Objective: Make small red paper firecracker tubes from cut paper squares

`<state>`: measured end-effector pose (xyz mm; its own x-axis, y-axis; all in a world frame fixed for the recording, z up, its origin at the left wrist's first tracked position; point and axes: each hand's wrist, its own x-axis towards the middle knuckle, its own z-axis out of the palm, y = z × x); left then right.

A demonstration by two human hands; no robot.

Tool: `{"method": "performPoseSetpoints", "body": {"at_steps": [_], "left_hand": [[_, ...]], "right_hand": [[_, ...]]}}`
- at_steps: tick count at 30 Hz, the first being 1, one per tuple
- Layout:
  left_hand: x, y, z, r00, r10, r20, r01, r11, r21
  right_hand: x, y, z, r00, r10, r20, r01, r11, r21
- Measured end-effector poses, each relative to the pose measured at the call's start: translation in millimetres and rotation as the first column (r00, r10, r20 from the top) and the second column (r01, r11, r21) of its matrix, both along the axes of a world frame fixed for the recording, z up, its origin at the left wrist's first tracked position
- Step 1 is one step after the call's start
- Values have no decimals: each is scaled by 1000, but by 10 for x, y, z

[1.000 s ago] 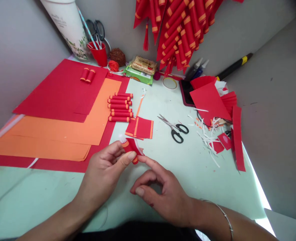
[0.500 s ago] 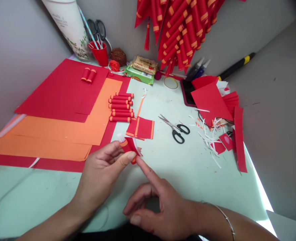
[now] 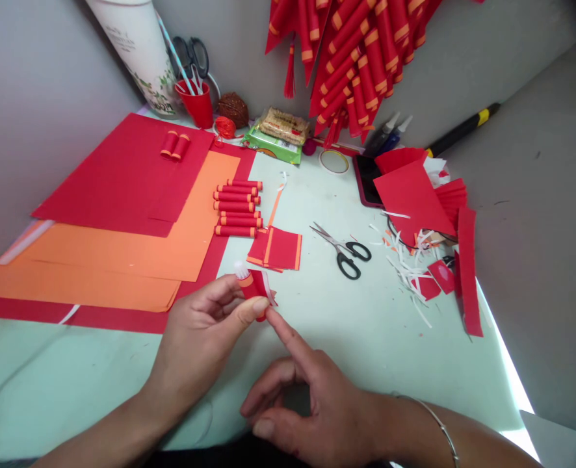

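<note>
My left hand (image 3: 197, 341) pinches a small red paper roll (image 3: 255, 289) with orange bands and a white core sticking out of its far end, held just above the pale green table (image 3: 366, 325). My right hand (image 3: 312, 396) has its index finger stretched out, the tip touching the roll's near edge; its other fingers are curled under with nothing in them. A flat red piece with orange strips (image 3: 275, 249) lies just beyond the roll. Several finished red rolls (image 3: 236, 207) lie stacked on the orange sheet's edge.
Red (image 3: 122, 175) and orange (image 3: 122, 253) paper sheets cover the left. Black-handled scissors (image 3: 344, 250) lie to the right, beyond them paper scraps (image 3: 409, 266), red offcuts (image 3: 415, 195) and a phone (image 3: 366, 179). At the back: a red cup (image 3: 197, 107), tape ring (image 3: 334, 161), hanging red rolls (image 3: 356, 58).
My right index finger has straightened and slid up to the roll's near end, while its other fingers curled in and the hand dropped toward me. The left hand stays pinched on the roll.
</note>
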<state>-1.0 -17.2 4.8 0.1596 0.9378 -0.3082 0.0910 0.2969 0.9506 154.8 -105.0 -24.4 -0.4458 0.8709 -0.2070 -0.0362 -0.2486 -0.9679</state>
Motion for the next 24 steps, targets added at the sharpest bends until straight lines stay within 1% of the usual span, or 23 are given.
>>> {"method": "performPoseSetpoints", "body": {"at_steps": [3, 6, 12, 20, 22, 24], "left_hand": [[-5, -1, 2, 1000, -12, 1, 12, 1000, 10], [-10, -1, -1, 1000, 2, -6, -2, 1000, 18], [-13, -12, -9, 999, 2, 43, -2, 1000, 2], [13, -9, -12, 999, 35, -6, -35, 999, -14], [9, -2, -19, 999, 27, -19, -28, 1000, -9], [-2, 5, -35, 1000, 10, -20, -10, 1000, -12]], "right_hand": [[-4, -13, -9, 1000, -7, -3, 7, 1000, -1], [-5, -24, -21, 1000, -8, -10, 8, 1000, 16], [-8, -21, -31, 1000, -23, -18, 23, 999, 33], [-19, -33, -9, 999, -50, -14, 50, 998, 29], [-24, -16, 9, 991, -133, -22, 134, 991, 24], [-22, 20, 23, 959, -283, -5, 282, 959, -27]]}}
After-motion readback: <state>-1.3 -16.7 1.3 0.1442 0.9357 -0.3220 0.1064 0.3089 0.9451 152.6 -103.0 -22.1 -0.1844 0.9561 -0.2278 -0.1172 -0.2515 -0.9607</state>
